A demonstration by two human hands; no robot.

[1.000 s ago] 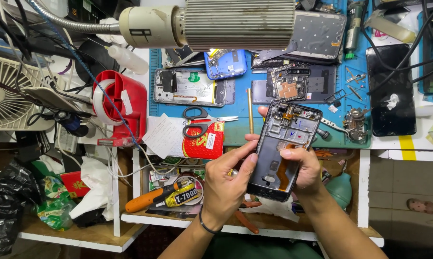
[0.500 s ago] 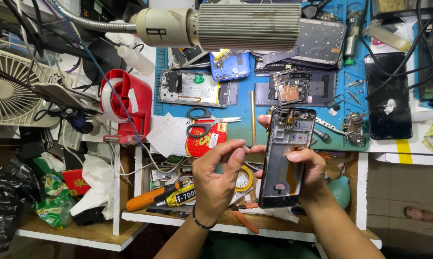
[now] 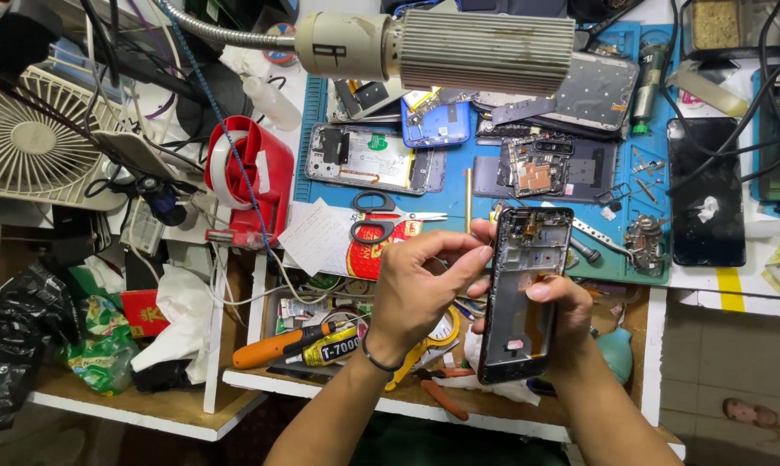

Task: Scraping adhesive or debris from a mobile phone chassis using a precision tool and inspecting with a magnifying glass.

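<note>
Opened phone frame [image 3: 525, 293], likely light, stiff, fragile inside: clamped by its long edges in right hand [image 3: 558, 321] fingers, left hand [image 3: 424, 289] fingertips pinched together just beside its upper edge.

The phone [image 3: 526, 293] in your right hand [image 3: 562, 315] is black inside, with a small orange strip at its middle and a pink fleck near the bottom. Your left hand [image 3: 420, 289] wears a thin dark band at the wrist. Behind them lies a blue mat [image 3: 618, 263], with black-handled scissors [image 3: 381, 217] on a red and gold packet [image 3: 388, 250]. The tape holder [image 3: 252, 177] is red, the fan [image 3: 36, 142] cream, the screwdriver [image 3: 273, 348] orange-handled, the lamp [image 3: 485, 52] ribbed silver.
</note>
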